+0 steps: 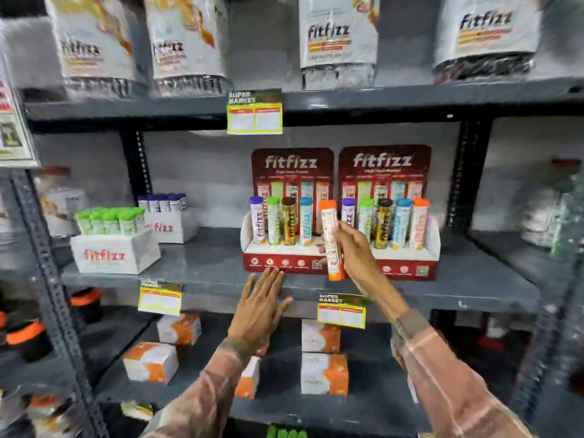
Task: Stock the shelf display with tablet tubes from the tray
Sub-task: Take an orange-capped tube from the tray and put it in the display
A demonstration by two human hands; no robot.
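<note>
My right hand (355, 252) grips an orange-capped tablet tube (330, 238), held upright in front of the right end of the left red display stand (278, 262). That stand holds purple, green, brown and blue-capped tubes (278, 221) in a row. The right display stand (407, 263) beside it holds several tubes, one of each cap colour. My left hand (260, 306) lies flat and open against the shelf's front edge, fingertips touching the base of the left stand. A white tray of green-capped tubes (109, 221) stands at the shelf's left.
A second white tray with purple-capped tubes (164, 202) stands behind the green one. Price tags (341, 311) hang from the shelf edges. Orange-and-white boxes (324, 373) fill the shelf below. Large white pouches (338, 33) line the shelf above. Dark metal uprights (136, 162) frame the bay.
</note>
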